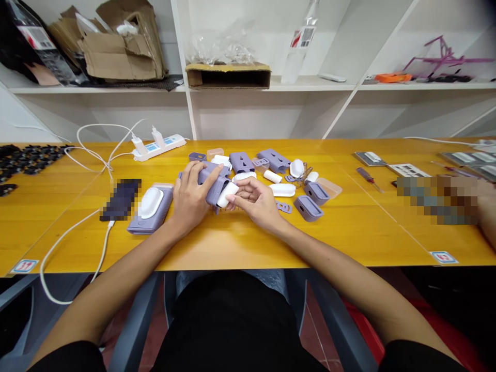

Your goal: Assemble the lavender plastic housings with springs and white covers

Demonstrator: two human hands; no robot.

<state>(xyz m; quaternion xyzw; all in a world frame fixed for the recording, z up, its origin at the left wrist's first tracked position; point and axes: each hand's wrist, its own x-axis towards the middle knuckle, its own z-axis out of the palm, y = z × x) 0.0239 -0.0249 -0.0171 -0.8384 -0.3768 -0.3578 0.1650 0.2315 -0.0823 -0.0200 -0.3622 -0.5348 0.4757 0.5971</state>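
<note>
My left hand (pixel 190 199) is closed over a purple plastic housing (pixel 217 189), tilted above the table. With thumb and fingers, my right hand (pixel 259 201) pinches a white plastic piece (pixel 227 195) at the housing's open end. How deep that piece sits inside cannot be seen. Just behind my hands lie more purple housings (pixel 273 159), a white cylinder (pixel 273 176) and a long white part (pixel 282 190). Right of my right hand stand two purple box-shaped caps (pixel 309 207). Left of my left hand rests a purple case (pixel 155 219) with a white oval part (pixel 151 202) on top.
A phone (pixel 121 199) with a white cable lies at the left, below a power strip (pixel 159 148). Black parts (pixel 33 159) cover the far left. A screwdriver (pixel 369 179) lies to the right, near another person's arm (pixel 487 206). Shelves (pixel 248 113) stand behind.
</note>
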